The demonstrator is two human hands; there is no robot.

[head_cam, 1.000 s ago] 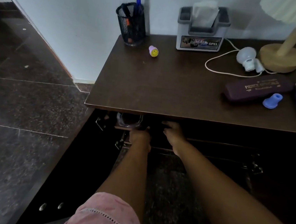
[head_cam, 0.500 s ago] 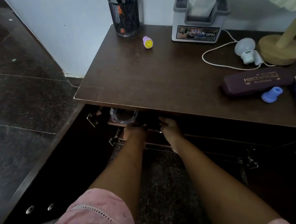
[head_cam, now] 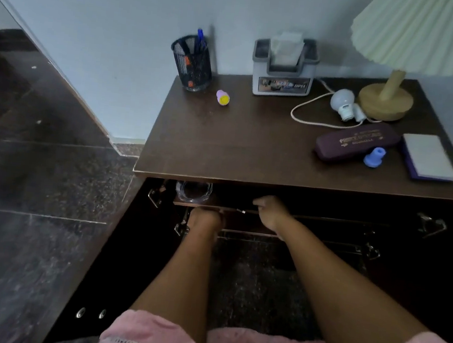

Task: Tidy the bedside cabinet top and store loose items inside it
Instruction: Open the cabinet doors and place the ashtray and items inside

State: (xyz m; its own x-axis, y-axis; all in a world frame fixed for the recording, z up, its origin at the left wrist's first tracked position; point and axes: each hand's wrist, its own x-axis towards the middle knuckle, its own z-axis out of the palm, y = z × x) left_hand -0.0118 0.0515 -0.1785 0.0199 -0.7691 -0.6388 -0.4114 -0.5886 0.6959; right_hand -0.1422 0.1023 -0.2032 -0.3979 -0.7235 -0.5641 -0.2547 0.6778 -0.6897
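The dark brown cabinet top (head_cam: 249,151) carries a mesh pen holder (head_cam: 192,65), a small pink and yellow smiley piece (head_cam: 222,97), a purple glasses case (head_cam: 355,142), a blue plastic piece (head_cam: 374,157), a loose bulb (head_cam: 342,102) and a notebook (head_cam: 428,156). Below, both doors stand open. A clear glass dish (head_cam: 193,192) sits on the inner shelf at the left. My left hand (head_cam: 205,219) reaches under that shelf, its fingers hidden. My right hand (head_cam: 271,210) rests at the shelf's front edge with its fingers curled.
A grey tissue holder (head_cam: 283,75) stands at the back. The lamp's wooden base (head_cam: 385,102) and white cord (head_cam: 307,107) take the back right corner. The open left door (head_cam: 93,258) juts over the dark stone floor. Metal hinges (head_cam: 155,196) stick out inside.
The view has tilted up, so the wall and lampshade show more. Both hands stay inside the cabinet at the shelf, hardly moved.
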